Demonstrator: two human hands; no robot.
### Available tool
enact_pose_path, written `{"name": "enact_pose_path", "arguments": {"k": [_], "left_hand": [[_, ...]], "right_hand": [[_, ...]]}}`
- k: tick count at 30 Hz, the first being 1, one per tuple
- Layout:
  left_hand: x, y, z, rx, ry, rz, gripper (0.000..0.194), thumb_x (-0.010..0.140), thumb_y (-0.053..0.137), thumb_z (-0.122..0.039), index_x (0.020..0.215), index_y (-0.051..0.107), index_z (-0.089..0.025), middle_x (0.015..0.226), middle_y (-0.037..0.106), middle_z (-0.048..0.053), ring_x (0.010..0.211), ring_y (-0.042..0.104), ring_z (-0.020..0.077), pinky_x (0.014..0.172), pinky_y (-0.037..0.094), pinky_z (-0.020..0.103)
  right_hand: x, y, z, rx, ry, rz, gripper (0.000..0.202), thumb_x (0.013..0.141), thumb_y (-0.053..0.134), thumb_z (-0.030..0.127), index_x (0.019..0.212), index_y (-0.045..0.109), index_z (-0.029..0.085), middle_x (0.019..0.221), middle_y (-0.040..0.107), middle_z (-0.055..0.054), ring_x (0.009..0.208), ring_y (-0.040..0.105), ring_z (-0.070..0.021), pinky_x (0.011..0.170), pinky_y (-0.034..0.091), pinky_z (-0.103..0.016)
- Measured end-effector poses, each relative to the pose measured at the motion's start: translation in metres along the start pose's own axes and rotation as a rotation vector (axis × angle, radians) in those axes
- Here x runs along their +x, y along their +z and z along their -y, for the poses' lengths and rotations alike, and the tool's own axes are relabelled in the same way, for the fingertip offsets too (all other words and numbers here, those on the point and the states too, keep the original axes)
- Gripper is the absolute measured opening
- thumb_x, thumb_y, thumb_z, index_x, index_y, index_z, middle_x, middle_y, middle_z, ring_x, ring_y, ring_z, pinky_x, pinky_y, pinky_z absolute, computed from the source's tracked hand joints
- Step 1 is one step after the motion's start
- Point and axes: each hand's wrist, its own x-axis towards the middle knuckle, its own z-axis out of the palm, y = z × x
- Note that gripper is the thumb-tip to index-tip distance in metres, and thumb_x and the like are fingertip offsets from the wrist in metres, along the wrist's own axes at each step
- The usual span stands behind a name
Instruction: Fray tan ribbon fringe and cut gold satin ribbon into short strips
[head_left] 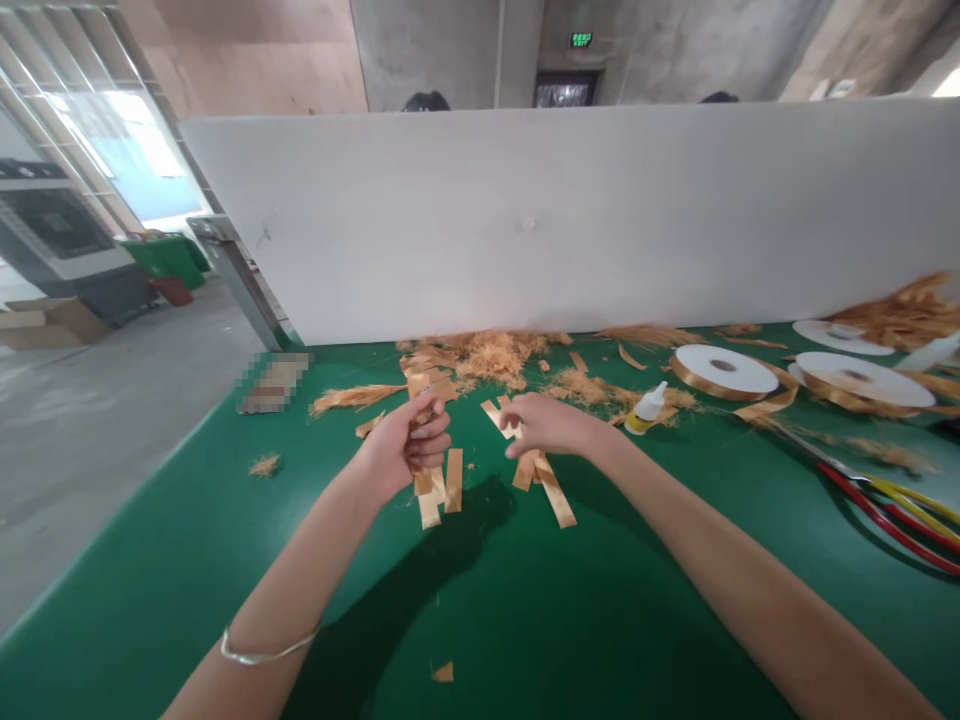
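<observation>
My left hand [409, 445] is closed, its thumb pressed to the curled fingers. A gold ribbon strip [418, 383] shows above the thumb and seems held there; the part inside the fingers is hidden. Below that hand lie short cut ribbon pieces [454, 480]. My right hand [551, 424] hovers palm down over more cut ribbon pieces [556, 492], with thumb and fingers apart. A pale strip [495, 417] lies by its fingertips. Whether these fingers touch any piece I cannot tell.
Frayed fibre [495, 358] is heaped along the white partition [525, 220]. To the right are a glue bottle [646, 409], ribbon rolls [724, 371] and scissors with red and yellow handles [874, 490]. A blurred flat object [276, 384] lies at the left edge of the green table [187, 560].
</observation>
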Motion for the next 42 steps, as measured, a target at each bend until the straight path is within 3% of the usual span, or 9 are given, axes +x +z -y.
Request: {"name": "enact_pose_path", "arguments": {"k": [3, 6, 12, 18, 21, 24, 27, 35, 42], "left_hand": [[0.003, 0.003, 0.008, 0.011, -0.039, 0.015, 0.031, 0.093, 0.037, -0.029, 0.065, 0.042, -0.016, 0.048, 0.02, -0.008, 0.035, 0.017, 0.004, 0.032, 0.013, 0.016], [0.006, 0.007, 0.018, 0.036, -0.067, 0.036, 0.03, 0.092, 0.038, -0.028, 0.065, 0.042, -0.016, 0.049, 0.021, -0.007, 0.036, 0.017, 0.004, 0.033, 0.013, 0.016], [0.01, 0.009, 0.031, 0.068, -0.11, 0.066, 0.03, 0.091, 0.04, -0.027, 0.064, 0.04, -0.016, 0.049, 0.022, -0.007, 0.037, 0.016, 0.0038, 0.034, 0.014, 0.016], [-0.002, 0.005, -0.004, 0.029, 0.022, 0.02, 0.029, 0.092, 0.038, -0.025, 0.064, 0.042, -0.016, 0.047, 0.02, -0.008, 0.035, 0.016, 0.0041, 0.033, 0.013, 0.016], [-0.012, 0.004, -0.023, 0.009, 0.113, -0.008, 0.03, 0.093, 0.035, -0.023, 0.064, 0.044, -0.015, 0.047, 0.021, -0.007, 0.035, 0.017, 0.0044, 0.033, 0.015, 0.016], [-0.019, 0.005, -0.029, 0.007, 0.141, -0.016, 0.031, 0.093, 0.035, -0.023, 0.065, 0.045, -0.015, 0.047, 0.022, -0.007, 0.035, 0.018, 0.0045, 0.033, 0.017, 0.016], [-0.02, 0.003, -0.027, 0.013, 0.12, -0.02, 0.031, 0.092, 0.036, -0.023, 0.064, 0.044, -0.016, 0.047, 0.021, -0.007, 0.035, 0.018, 0.0045, 0.033, 0.018, 0.016], [-0.011, 0.001, -0.015, 0.031, 0.065, 0.001, 0.029, 0.092, 0.037, -0.024, 0.066, 0.045, -0.016, 0.047, 0.023, -0.007, 0.034, 0.02, 0.0044, 0.032, 0.018, 0.016], [-0.006, -0.002, -0.005, 0.036, 0.039, 0.019, 0.026, 0.092, 0.04, -0.026, 0.067, 0.044, -0.016, 0.048, 0.024, -0.007, 0.035, 0.02, 0.0041, 0.032, 0.018, 0.015]], "right_hand": [[-0.024, 0.004, -0.022, -0.006, 0.055, 0.102, 0.038, 0.061, 0.07, 0.04, 0.091, 0.054, 0.023, 0.098, 0.052, -0.006, 0.095, 0.05, -0.0254, 0.066, 0.039, -0.03], [-0.035, 0.017, -0.035, 0.022, 0.057, 0.088, 0.041, 0.056, 0.072, 0.041, 0.086, 0.051, 0.023, 0.095, 0.052, -0.005, 0.093, 0.049, -0.0249, 0.063, 0.038, -0.029], [-0.04, 0.024, -0.036, 0.213, 0.078, 0.096, 0.027, 0.062, 0.068, 0.032, 0.07, 0.046, 0.02, 0.072, 0.052, 0.001, 0.063, 0.049, -0.014, 0.053, 0.034, -0.026], [-0.021, 0.007, 0.001, 0.559, -0.198, 0.169, 0.035, 0.069, 0.067, 0.04, 0.092, 0.052, 0.019, 0.073, 0.058, 0.001, 0.061, 0.051, -0.0111, 0.056, 0.038, -0.024], [0.007, 0.013, 0.026, 0.534, -0.258, 0.272, 0.037, 0.069, 0.067, 0.037, 0.098, 0.05, 0.02, 0.079, 0.062, -0.001, 0.068, 0.056, -0.0131, 0.061, 0.041, -0.025], [0.028, 0.021, 0.038, 0.237, -0.182, 0.155, 0.042, 0.066, 0.069, 0.036, 0.102, 0.052, 0.022, 0.095, 0.061, -0.004, 0.079, 0.056, -0.0158, 0.063, 0.041, -0.025], [0.025, 0.02, 0.03, 0.068, -0.044, 0.037, 0.043, 0.066, 0.068, 0.035, 0.104, 0.053, 0.022, 0.108, 0.055, -0.007, 0.091, 0.053, -0.0207, 0.065, 0.04, -0.028], [-0.029, 0.013, -0.019, 0.009, 0.282, -0.009, 0.033, 0.054, 0.073, 0.041, 0.072, 0.054, 0.021, 0.087, 0.055, -0.008, 0.077, 0.055, -0.0261, 0.053, 0.034, -0.029], [-0.027, 0.026, -0.03, 0.193, 0.281, 0.008, 0.024, 0.056, 0.07, 0.029, 0.052, 0.049, 0.019, 0.061, 0.059, -0.003, 0.061, 0.056, -0.0184, 0.049, 0.033, -0.027]]}}
